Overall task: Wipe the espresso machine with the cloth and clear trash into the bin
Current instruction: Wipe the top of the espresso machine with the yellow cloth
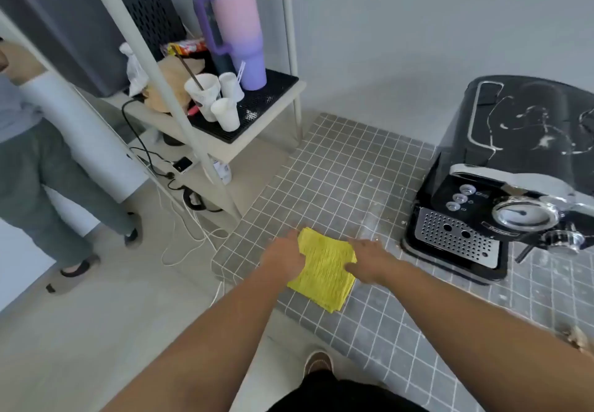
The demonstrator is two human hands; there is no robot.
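A folded yellow cloth [324, 270] lies near the left edge of the grey tiled counter [347, 167]. My left hand [284, 255] holds its left side, fingers on the far left corner. My right hand [369, 262] rests on its right edge with the thumb lying across the cloth. The black espresso machine [501, 180] stands at the right of the counter, with white smears on its top and a perforated metal drip tray in front. No bin is in view.
A cream shelf rack [257, 135] at the left carries white paper cups [221, 103], a purple tumbler [238, 26] and wrappers. Cables trail on the floor below it. A person [38, 154] stands at far left. Crumbs and powder dot the counter near the machine.
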